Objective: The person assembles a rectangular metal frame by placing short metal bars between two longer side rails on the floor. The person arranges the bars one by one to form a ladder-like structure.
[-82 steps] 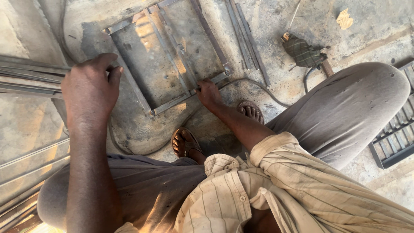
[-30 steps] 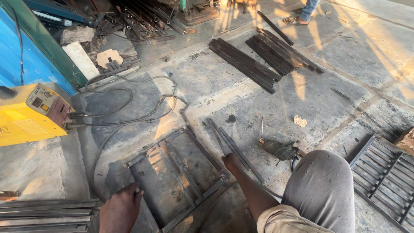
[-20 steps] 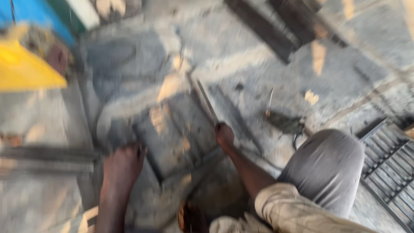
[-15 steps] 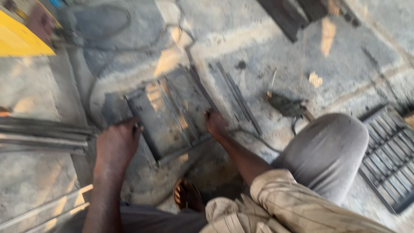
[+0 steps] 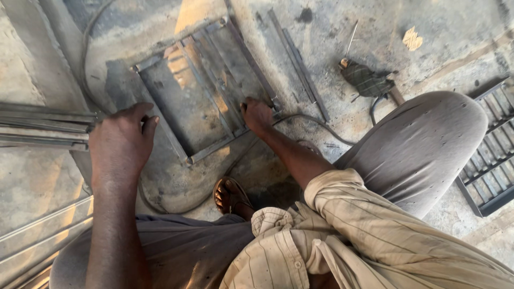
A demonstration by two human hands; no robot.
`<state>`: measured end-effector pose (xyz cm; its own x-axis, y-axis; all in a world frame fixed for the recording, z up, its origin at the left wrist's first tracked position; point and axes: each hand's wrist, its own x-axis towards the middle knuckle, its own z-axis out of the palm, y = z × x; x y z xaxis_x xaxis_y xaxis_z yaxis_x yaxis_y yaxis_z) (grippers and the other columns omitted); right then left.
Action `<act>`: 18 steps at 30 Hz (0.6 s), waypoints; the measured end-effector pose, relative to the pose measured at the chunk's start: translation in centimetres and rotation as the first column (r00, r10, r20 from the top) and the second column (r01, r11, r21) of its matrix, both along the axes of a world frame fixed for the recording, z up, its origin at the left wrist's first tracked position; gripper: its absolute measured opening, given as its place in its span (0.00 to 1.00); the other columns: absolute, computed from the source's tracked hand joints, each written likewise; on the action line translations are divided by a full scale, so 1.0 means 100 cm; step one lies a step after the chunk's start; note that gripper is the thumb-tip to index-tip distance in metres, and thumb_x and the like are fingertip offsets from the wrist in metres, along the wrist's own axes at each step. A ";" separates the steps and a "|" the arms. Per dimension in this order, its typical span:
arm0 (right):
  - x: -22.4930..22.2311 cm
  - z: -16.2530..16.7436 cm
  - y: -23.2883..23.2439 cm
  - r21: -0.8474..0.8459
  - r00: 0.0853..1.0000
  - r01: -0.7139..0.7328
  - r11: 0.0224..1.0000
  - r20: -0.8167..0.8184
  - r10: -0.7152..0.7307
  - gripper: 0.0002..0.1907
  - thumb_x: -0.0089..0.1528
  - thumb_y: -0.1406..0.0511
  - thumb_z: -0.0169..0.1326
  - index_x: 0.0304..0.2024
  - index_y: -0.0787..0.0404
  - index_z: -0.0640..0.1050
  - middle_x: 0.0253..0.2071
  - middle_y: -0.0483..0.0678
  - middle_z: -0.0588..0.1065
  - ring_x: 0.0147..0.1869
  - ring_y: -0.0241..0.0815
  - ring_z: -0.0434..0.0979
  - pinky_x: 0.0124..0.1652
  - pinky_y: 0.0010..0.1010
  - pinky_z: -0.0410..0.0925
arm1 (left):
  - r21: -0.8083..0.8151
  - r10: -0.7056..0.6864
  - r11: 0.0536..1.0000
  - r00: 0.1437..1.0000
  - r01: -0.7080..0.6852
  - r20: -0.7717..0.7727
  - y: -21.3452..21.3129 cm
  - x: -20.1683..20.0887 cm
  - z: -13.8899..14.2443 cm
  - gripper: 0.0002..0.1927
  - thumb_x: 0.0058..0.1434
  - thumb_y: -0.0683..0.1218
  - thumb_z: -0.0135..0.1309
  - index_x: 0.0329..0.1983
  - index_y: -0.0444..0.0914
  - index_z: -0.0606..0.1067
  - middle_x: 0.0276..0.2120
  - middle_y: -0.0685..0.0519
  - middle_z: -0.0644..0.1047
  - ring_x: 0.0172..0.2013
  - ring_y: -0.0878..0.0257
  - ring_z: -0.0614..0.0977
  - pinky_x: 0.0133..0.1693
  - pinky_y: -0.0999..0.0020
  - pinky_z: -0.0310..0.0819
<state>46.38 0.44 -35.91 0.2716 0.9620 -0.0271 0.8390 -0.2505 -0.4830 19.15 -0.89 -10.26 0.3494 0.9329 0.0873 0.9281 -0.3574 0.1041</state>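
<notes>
**Two hands on a flat metal frame on a workshop floor**

Nearest the camera, at six o'clock, are the person's striped sleeve and grey trousers, with a sandalled foot (image 5: 231,197) planted on rough, stained concrete (image 5: 460,32).

The left hand (image 5: 122,143) sits at nine o'clock, fingers curled down over the left edge of the rectangular metal frame (image 5: 206,88); whether they grip it or only press on it cannot be told. The right hand (image 5: 258,115) rests at the centre, fingers bent and closed onto the frame's lower right corner.

The frame lies flat on the floor toward twelve o'clock, thin bars across its middle. A dark cable (image 5: 310,122) curves beneath it and past the right hand.

At nine o'clock a stack of steel bars (image 5: 43,124) lies beside the left hand. At three o'clock stands a dark metal grille (image 5: 490,160). Farther off, at one o'clock, two loose metal strips (image 5: 300,64) lie beside the frame, then a dark tool (image 5: 367,80) and a small yellowish scrap (image 5: 412,38).
</notes>
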 end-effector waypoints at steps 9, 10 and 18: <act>0.004 -0.010 0.007 0.088 0.973 -0.101 0.991 0.218 0.080 0.21 0.57 0.49 0.60 0.38 0.59 0.82 0.39 0.56 0.80 0.44 0.59 0.81 0.35 0.53 0.75 | 0.017 -0.013 1.000 1.000 0.013 -0.023 -0.001 -0.002 -0.003 0.15 0.67 0.53 0.64 0.53 0.44 0.82 0.36 0.50 0.85 0.34 0.54 0.87 0.38 0.56 0.81; 0.007 -0.012 0.006 0.143 0.964 -0.120 0.982 0.254 0.081 0.23 0.55 0.48 0.61 0.38 0.59 0.82 0.41 0.57 0.80 0.45 0.61 0.81 0.35 0.55 0.75 | 0.014 -0.017 1.000 1.000 0.017 -0.007 -0.001 -0.003 -0.004 0.15 0.67 0.52 0.64 0.54 0.44 0.82 0.36 0.50 0.85 0.34 0.54 0.87 0.38 0.56 0.81; 0.041 -0.013 -0.001 0.031 0.977 0.122 0.992 -0.179 -0.115 0.11 0.69 0.65 0.50 0.38 0.54 0.84 0.42 0.50 0.82 0.41 0.49 0.85 0.40 0.44 0.80 | 0.076 -0.068 0.995 0.998 0.068 0.001 -0.005 -0.006 -0.003 0.13 0.67 0.50 0.66 0.52 0.42 0.83 0.37 0.49 0.84 0.36 0.54 0.86 0.38 0.57 0.80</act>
